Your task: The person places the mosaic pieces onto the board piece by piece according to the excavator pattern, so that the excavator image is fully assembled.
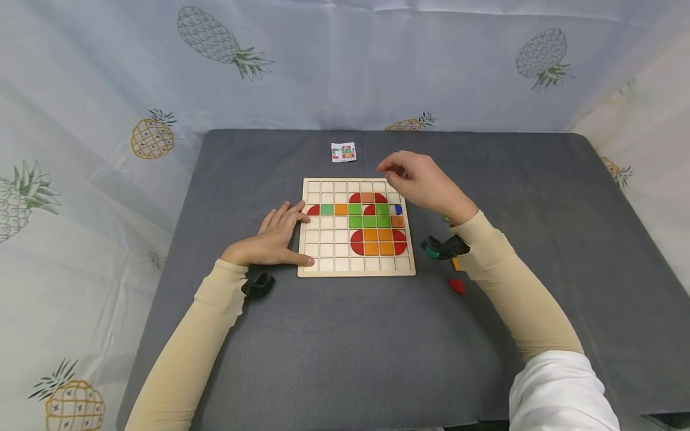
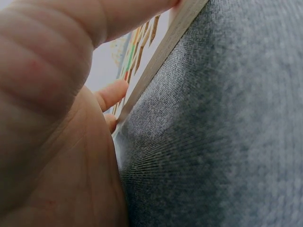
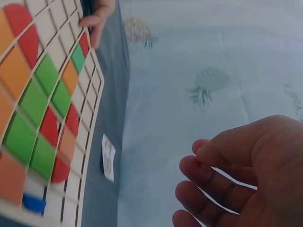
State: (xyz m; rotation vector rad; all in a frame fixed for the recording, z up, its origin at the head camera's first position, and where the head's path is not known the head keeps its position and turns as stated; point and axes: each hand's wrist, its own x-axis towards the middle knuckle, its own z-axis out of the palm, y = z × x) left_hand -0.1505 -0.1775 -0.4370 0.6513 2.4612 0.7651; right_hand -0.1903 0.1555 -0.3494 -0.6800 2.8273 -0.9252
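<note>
A square wooden grid board (image 1: 356, 275) lies on the dark grey table. My left hand (image 1: 269, 239) is spread along its left side, with fingertips and thumb at the rim. Above the board's far right corner, my right hand (image 1: 423, 179) hovers, fingers loosely bent. No piece shows between its thumb (image 3: 227, 142) and fingers in the right wrist view. Green squares (image 1: 369, 221), orange squares (image 1: 378, 242) and rounded red pieces (image 1: 399, 242) fill cells mostly on the right half. A blue piece (image 1: 398, 209) sits near the right edge. One row has a teal square (image 1: 326, 209) toward the left.
Behind the board lies a small printed card (image 1: 343, 152) with a coloured grid pattern. Right of the board, a loose red piece (image 1: 457, 286) and an orange piece (image 1: 456, 264) lie partly near the right forearm. A pineapple-print curtain (image 1: 345, 66) hangs behind the table.
</note>
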